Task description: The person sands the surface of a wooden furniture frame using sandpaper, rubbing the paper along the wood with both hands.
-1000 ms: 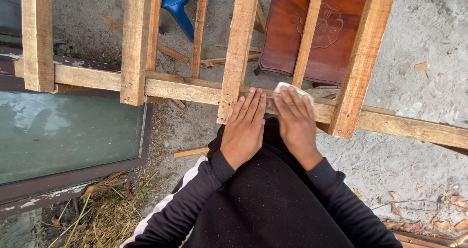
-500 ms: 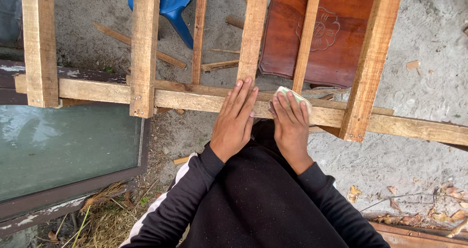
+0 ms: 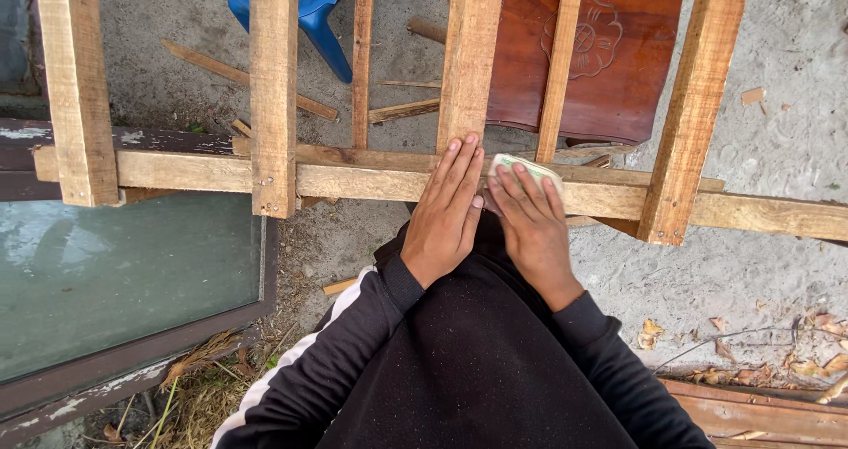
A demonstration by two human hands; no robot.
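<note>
Right hand: my right hand (image 3: pixel 530 224) lies palm down, fingers together and stretched forward, pressing a small pale folded pad (image 3: pixel 521 168) flat against the horizontal rail (image 3: pixel 371 181).
Pad: only its far edge shows past my fingertips; it sits on the rail between two upright slats.
Left hand: my left hand (image 3: pixel 446 211) lies flat just beside the right, fingers straight and close together, tips on the base of the wide upright slat (image 3: pixel 470 56); it holds nothing.
Arms: both black sleeves (image 3: pixel 353 352) run up from below, wrists straight.
Beyond: a carved reddish-brown panel (image 3: pixel 609 52) and a blue plastic chair (image 3: pixel 309 7) stand on the sandy ground behind the frame; a glass pane (image 3: pixel 115 281) lies lower left.
</note>
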